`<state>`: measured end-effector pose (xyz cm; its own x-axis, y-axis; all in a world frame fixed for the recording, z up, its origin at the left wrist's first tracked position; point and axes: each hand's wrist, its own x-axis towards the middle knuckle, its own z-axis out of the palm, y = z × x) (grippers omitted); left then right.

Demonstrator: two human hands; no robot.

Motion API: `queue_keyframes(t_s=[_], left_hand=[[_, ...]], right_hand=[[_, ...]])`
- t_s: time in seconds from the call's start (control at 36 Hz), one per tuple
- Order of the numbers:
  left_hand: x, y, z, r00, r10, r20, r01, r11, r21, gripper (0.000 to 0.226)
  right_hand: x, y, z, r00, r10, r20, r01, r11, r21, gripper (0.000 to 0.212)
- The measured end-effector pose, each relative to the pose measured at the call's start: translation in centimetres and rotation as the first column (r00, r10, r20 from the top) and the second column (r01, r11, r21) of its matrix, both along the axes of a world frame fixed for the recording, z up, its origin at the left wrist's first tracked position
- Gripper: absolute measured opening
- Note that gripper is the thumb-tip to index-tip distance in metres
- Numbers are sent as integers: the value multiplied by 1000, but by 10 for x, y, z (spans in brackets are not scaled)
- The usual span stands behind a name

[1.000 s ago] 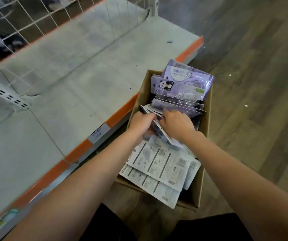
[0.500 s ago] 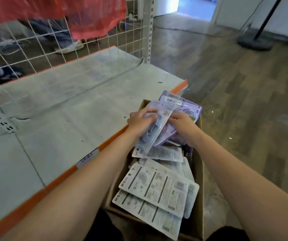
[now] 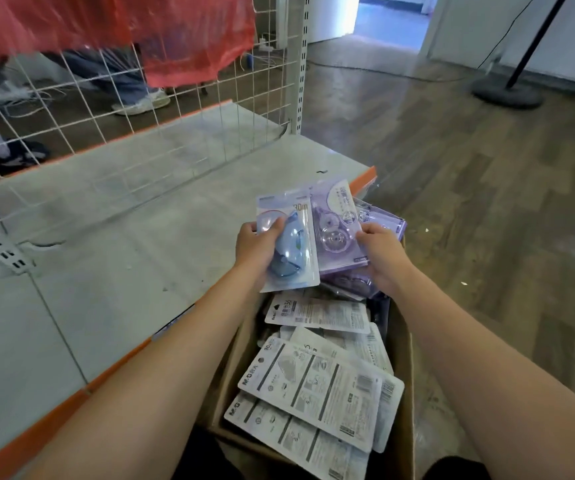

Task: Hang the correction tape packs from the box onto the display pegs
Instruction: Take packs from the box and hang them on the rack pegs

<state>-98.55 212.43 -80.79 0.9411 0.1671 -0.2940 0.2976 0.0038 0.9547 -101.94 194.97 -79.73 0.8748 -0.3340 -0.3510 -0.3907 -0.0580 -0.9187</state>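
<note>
A cardboard box (image 3: 402, 368) stands on the floor beside the shelf, filled with several correction tape packs (image 3: 324, 389) lying mostly back side up. My left hand (image 3: 256, 244) grips a blue correction tape pack (image 3: 294, 258) above the box's far end. Beside it, my right hand (image 3: 381, 254) holds a small stack of purple correction tape packs (image 3: 336, 226), front side up. No display pegs are in view.
A low grey shelf (image 3: 123, 244) with an orange front edge runs along the left, backed by a white wire grid panel (image 3: 133, 109). Red mesh netting (image 3: 106, 26) hangs above. Behind the grid stand people's legs and shoes (image 3: 140, 102). A black stand base (image 3: 506, 93) sits far right.
Both hands have lifted packs out of the box and spread them apart, the blue one in the left, purple ones in the right. The view has tilted upward.
</note>
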Motion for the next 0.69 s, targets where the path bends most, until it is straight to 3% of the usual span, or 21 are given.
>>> queue_keyframes(t_s=[0.44, 0.69], left_hand=[[6, 4, 0, 996, 73, 42, -73, 997, 10, 12], [4, 5, 3, 982, 69, 176, -78, 996, 48, 4]], right_hand=[[5, 0, -1, 995, -87, 46, 84, 995, 60, 28], [7, -8, -5, 990, -116, 76, 112, 992, 57, 31]])
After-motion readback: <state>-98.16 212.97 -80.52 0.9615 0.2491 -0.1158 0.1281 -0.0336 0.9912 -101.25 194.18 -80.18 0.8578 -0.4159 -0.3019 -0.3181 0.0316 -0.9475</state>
